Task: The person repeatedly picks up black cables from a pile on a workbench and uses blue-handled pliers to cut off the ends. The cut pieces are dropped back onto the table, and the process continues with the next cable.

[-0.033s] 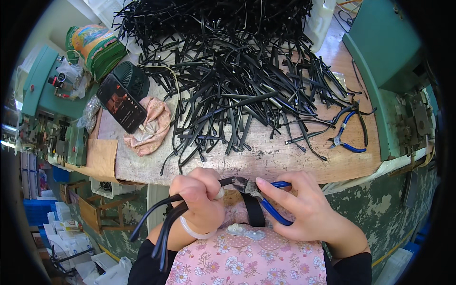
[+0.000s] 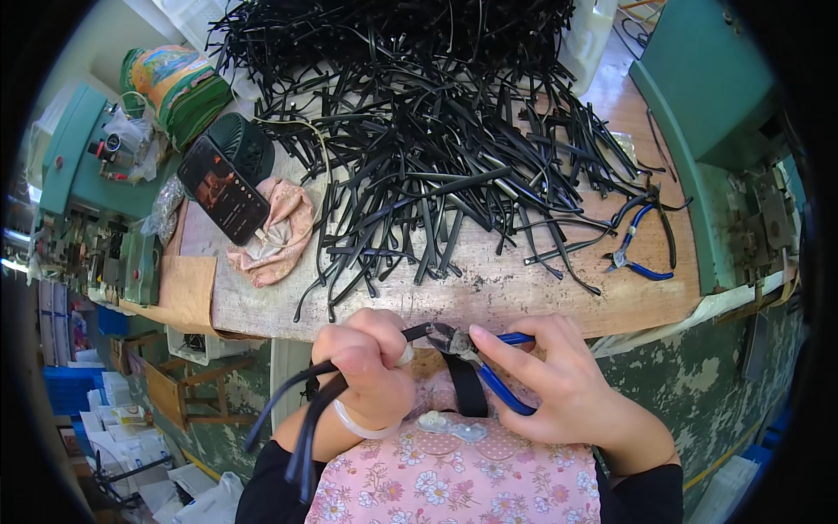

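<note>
Closed around a few black eyeglass temples (image 2: pixel 305 437), my left hand (image 2: pixel 374 371) is in front of the table's near edge. Their curved tips hang down to the left. One temple's end sticks out to the right of my fingers, at the jaws of the blue-handled nippers (image 2: pixel 506 390). My right hand (image 2: pixel 572 380) is wrapped round the handles of these nippers, with a finger lying along the near side of the jaws. Whether the jaws touch the temple is too small to tell. A large heap of loose temples (image 2: pixel 436 188) covers the table beyond both hands.
A second pair of blue-handled pliers (image 2: pixel 642 249) lies at the right of the wooden table (image 2: pixel 524 306). On the left a phone (image 2: pixel 224 190) leans against a dark green fan (image 2: pixel 247 144), beside a pink cloth (image 2: pixel 284 231). Green machines (image 2: pixel 716 105) flank the table.
The hanging tips of the temples in my left hand have swung slightly to the right. My right hand and the nippers look the same.
</note>
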### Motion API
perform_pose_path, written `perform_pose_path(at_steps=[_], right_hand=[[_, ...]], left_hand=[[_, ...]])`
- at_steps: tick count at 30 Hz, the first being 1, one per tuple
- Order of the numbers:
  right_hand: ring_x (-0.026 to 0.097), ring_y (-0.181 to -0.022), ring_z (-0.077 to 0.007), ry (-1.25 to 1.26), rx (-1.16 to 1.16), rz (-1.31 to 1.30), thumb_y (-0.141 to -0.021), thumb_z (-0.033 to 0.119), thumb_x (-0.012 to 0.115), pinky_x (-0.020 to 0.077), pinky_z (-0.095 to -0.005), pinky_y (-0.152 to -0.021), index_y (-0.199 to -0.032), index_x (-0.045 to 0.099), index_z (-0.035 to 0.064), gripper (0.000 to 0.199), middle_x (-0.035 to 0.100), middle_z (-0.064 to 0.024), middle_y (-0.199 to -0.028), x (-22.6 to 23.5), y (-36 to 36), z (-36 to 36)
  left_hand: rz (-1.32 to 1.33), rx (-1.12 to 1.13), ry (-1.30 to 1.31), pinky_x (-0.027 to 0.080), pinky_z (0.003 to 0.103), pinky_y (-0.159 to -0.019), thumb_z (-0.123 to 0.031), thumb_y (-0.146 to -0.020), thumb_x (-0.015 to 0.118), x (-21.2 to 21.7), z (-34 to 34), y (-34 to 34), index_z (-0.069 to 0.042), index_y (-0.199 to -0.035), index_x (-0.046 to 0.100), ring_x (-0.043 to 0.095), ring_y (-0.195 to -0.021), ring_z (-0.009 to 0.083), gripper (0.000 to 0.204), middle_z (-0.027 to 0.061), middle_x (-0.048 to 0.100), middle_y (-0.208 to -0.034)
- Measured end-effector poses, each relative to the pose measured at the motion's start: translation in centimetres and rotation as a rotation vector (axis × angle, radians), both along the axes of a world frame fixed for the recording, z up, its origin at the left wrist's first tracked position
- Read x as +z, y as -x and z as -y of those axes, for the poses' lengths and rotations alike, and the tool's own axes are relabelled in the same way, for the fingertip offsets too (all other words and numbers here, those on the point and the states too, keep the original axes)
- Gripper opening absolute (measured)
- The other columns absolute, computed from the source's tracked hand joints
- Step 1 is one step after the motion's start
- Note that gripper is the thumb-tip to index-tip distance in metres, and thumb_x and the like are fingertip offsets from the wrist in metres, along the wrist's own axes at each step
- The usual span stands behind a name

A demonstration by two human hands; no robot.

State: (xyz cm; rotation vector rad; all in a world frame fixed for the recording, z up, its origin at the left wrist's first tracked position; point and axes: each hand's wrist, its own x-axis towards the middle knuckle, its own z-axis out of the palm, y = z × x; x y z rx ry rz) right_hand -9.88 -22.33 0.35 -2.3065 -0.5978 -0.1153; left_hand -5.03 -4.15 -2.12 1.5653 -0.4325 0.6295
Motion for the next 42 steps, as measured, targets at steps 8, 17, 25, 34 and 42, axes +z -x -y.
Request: perform_pose_path(at_steps=[8,17,25,34,42], right_hand=[[0.054,-0.081,-0.0283,0.046,-0.007,-0.025,-0.064,0.01,0.072,0.0473,-0.0384,-0.072,-0.133,0.054,0.0174,0.071,0.051,-0.0131,-0.095,-1.4,0.8,0.3],[0.056,-0.088,-0.0294,-0.282,0.014,-0.145,-0.068,0.011,0.072,0.0474,-0.0367,-0.078,-0.133,0.053,0.0125,0.067,0.053,-0.0137,-0.1,-1.2,1.5,1.1],[0.056,-0.087,-0.029,-0.224,0.004,-0.101,-0.067,0.011,0.072,0.0473,-0.0376,-0.079,-0.132,0.054,0.0125,0.067,0.053,-0.013,-0.101,-1.4,1.6,1.3],[0.056,-0.087,-0.0277,-0.15,-0.127,-0.069,-0.069,0.013,0.073,0.048,-0.0361,-0.076,-0.131,0.056,0.0138,0.065,0.054,-0.0121,-0.102,-2.9,0.5,1.3],[0.055,-0.085,-0.0263,0.003,-0.102,-0.03,-0.07,0.014,0.072,0.0454,-0.037,-0.075,-0.129,0.057,0.0181,0.061,0.054,-0.0104,-0.103,-2.7,0.4,0.8]], left_hand=[[-0.22,-0.141,0.08,0.032,0.024,-0.041,-0.036,-0.103,0.032,-0.1,-1.1,-0.5,-0.009,-0.076,0.032,0.029,-0.043,0.0102,0.038,0.0019,0.035,-0.056],[-0.363,-0.236,-0.437,0.052,0.033,-0.058,-0.026,-0.094,0.055,0.0,0.5,-8.6,-0.004,-0.101,0.056,0.064,-0.063,0.0205,0.023,0.0092,0.064,-0.081],[0.097,-0.023,-1.161,0.05,0.037,-0.056,-0.01,-0.075,0.07,-0.7,1.9,-11.4,-0.014,-0.102,0.062,0.065,-0.067,0.0291,0.028,0.0118,0.067,-0.077],[-0.858,-0.598,-0.008,0.03,0.015,-0.039,-0.018,-0.091,0.062,1.1,-3.2,-5.9,-0.006,-0.143,0.026,0.039,-0.047,0.0012,0.065,0.008,0.066,-0.081],[-0.967,-0.786,0.231,0.029,0.014,-0.04,-0.024,-0.098,0.05,0.1,-3.7,-4.8,-0.004,-0.142,0.031,0.036,-0.046,0.0007,0.052,0.0017,0.055,-0.079]])
